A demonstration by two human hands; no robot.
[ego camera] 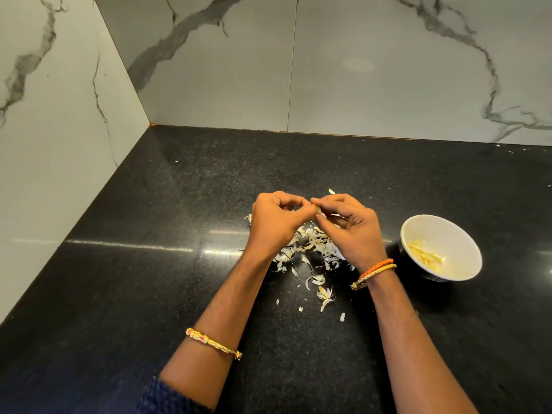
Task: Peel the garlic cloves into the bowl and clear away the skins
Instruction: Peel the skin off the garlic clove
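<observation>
Head view, hands: left hand (276,222) and right hand (348,227) raised together above the black counter (149,294), fingertips meeting; fingers of both curled inward, pinching a small garlic clove (316,211) between them; only a pale sliver of clove visible, mostly hidden by the fingers

Head view, skins: loose pile of papery skins (310,249) on the counter directly under and just near of the hands; stray flakes scattered nearer still, toward the forearms

Head view, bowl: white bowl (466,249) on the counter to the right of the hands, near the right wrist but apart from it; several peeled cloves (425,255) lying inside at the bottom

Head view, surroundings: marbled wall tiles (358,70) at the far edge and along the left; bangles on both wrists

Step in hand: peeling, judged mid-clove; skin apparently being pulled off by opposing pinches; unpeeled stock not discernible, possibly hidden under the hands

Next move, judged: strip the remaining skin, let it drop on the pile; carry the bare clove right and release it over the bowl; sweeping up of skins not yet begun, left for after the last clove
</observation>
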